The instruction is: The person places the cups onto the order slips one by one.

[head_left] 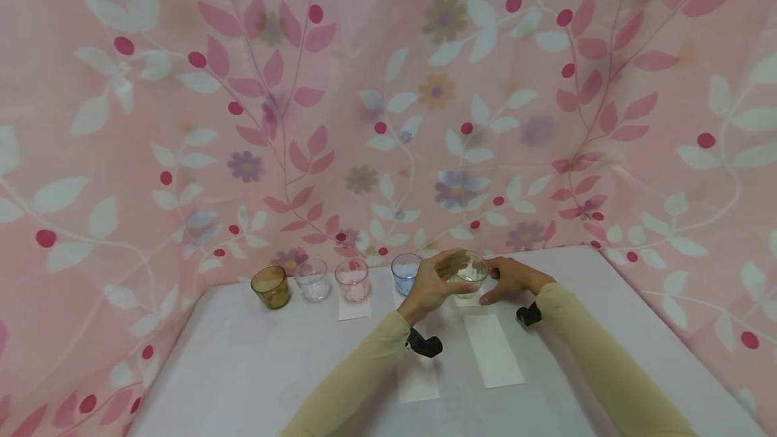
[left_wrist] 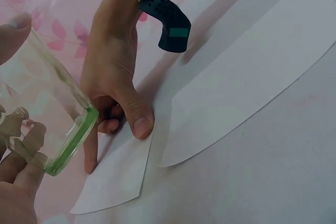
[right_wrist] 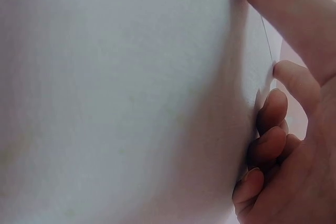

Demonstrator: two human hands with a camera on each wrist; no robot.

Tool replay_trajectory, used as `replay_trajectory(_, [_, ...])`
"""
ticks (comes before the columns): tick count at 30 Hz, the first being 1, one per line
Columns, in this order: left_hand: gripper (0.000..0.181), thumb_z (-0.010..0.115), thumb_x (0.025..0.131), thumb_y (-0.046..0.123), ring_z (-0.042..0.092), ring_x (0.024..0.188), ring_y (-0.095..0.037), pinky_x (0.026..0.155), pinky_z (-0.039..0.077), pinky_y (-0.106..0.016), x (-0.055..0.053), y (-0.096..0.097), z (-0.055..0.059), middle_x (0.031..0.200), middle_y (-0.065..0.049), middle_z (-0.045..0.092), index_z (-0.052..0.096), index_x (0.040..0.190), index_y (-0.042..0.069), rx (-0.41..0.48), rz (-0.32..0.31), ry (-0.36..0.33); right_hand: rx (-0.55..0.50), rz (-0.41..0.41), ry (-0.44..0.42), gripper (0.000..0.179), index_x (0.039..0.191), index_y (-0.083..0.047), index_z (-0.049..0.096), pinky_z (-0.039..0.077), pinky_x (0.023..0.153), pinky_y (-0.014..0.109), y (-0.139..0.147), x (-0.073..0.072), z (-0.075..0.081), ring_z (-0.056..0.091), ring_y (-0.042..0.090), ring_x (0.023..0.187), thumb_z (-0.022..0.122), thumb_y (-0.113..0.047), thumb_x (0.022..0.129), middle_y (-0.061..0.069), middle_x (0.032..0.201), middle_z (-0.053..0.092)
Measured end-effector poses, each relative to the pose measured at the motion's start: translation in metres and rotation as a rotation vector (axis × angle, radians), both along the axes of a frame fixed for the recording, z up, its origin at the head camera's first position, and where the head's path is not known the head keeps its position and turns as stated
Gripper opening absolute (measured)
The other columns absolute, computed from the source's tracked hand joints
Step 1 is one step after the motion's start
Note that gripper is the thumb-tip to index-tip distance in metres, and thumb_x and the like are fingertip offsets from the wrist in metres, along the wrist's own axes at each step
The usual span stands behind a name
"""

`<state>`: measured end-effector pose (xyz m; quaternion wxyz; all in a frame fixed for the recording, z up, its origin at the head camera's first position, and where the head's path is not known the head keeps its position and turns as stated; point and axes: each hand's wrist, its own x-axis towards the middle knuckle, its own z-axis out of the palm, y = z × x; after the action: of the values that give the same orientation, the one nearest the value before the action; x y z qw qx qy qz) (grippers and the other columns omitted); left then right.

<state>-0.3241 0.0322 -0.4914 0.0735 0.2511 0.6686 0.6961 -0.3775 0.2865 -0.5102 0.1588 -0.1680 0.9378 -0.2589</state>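
My left hand (head_left: 429, 285) holds a clear drinking glass with a green-tinted base (left_wrist: 71, 145), its thumb and fingers around the sides. The glass is tilted in the left wrist view and raised over a small white paper (left_wrist: 118, 179). Just to the right, my right hand (head_left: 512, 280) rests at that paper. Its index finger and thumb touch the paper at opposite sides, while the other fingers are curled under the palm. The right wrist view shows that thumb (right_wrist: 294, 14) and the curled fingers close up. Behind the left hand a blue glass (head_left: 405, 274) stands partly hidden.
Left of the blue glass stand a pink glass (head_left: 352, 282), a clear glass (head_left: 313, 282) and an amber glass (head_left: 270, 287), in a row at the table's back. White paper strips (head_left: 494, 351) lie nearer on the white table (head_left: 243, 369). A floral curtain (head_left: 388, 86) hangs behind.
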Motion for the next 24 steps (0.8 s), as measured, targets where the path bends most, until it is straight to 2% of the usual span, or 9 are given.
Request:
replay_trajectory(2, [0.067,0.089,0.084,0.003,0.062,0.138,-0.031,0.124,0.043,-0.047,-0.003,0.005,-0.006,0.142,-0.007,0.069,0.063,0.145,0.012,0.002,0.007,-0.013,-0.006,-0.009,-0.012,0.060,0.114,-0.008,0.063,0.047,0.083,0.036,0.000,0.001,-0.001,0.052,0.021,0.092,0.097,-0.038,0.076,0.006,0.101,0.058])
replay_trajectory(5, [0.066,0.091,0.083,0.006,0.063,0.137,-0.032,0.123,0.044,-0.049,-0.006,0.011,-0.013,0.140,-0.004,0.070,0.065,0.143,0.015,-0.005,0.025,-0.030,-0.016,-0.023,-0.023,0.058,0.114,-0.009,0.064,0.047,0.083,0.036,0.000,0.002,-0.001,0.053,0.020,0.091,0.097,-0.037,0.076,0.004,0.100,0.060])
replay_trajectory(10, [0.066,0.090,0.084,0.007,0.062,0.138,-0.028,0.122,0.046,-0.039,-0.012,0.017,-0.023,0.143,-0.002,0.068,0.064,0.144,0.016,0.002,0.032,-0.060,-0.024,-0.030,-0.027,0.062,0.120,-0.009,0.065,0.049,0.085,0.038,0.001,0.001,0.001,0.055,0.020,0.093,0.098,-0.036,0.075,0.005,0.103,0.063])
replay_trajectory(15, [0.068,0.087,0.087,0.004,0.058,0.142,-0.036,0.126,0.041,-0.044,-0.018,0.019,-0.035,0.149,-0.008,0.065,0.059,0.148,0.008,0.021,0.023,-0.069,0.000,-0.003,-0.014,0.083,0.144,-0.008,0.061,0.047,0.082,0.038,-0.001,0.001,0.001,0.053,0.022,0.092,0.097,-0.040,0.076,0.009,0.105,0.059])
replay_trajectory(17, [0.068,0.086,0.087,0.004,0.058,0.141,-0.038,0.125,0.042,-0.047,-0.021,0.020,-0.040,0.148,-0.011,0.065,0.059,0.149,0.007,0.009,0.043,-0.068,0.000,-0.001,-0.012,0.093,0.152,-0.008,0.055,0.049,0.084,0.040,-0.001,0.001,0.001,0.053,0.023,0.095,0.097,-0.041,0.076,0.010,0.108,0.059])
replay_trajectory(20, [0.067,0.086,0.088,0.004,0.057,0.141,-0.040,0.124,0.043,-0.049,-0.026,0.022,-0.045,0.149,-0.014,0.064,0.058,0.148,0.006,-0.005,0.074,-0.067,-0.002,-0.017,-0.022,0.098,0.156,-0.006,0.051,0.053,0.092,0.044,0.000,0.001,0.002,0.055,0.024,0.101,0.097,-0.041,0.076,0.011,0.115,0.061])
replay_trajectory(24, [0.069,0.085,0.089,0.005,0.055,0.144,-0.040,0.124,0.043,-0.046,-0.033,0.027,-0.048,0.151,-0.013,0.063,0.055,0.151,0.005,0.000,0.097,-0.072,0.010,-0.030,-0.019,0.101,0.156,-0.005,0.050,0.054,0.099,0.050,0.001,0.002,0.003,0.057,0.026,0.105,0.097,-0.042,0.076,0.013,0.119,0.062])
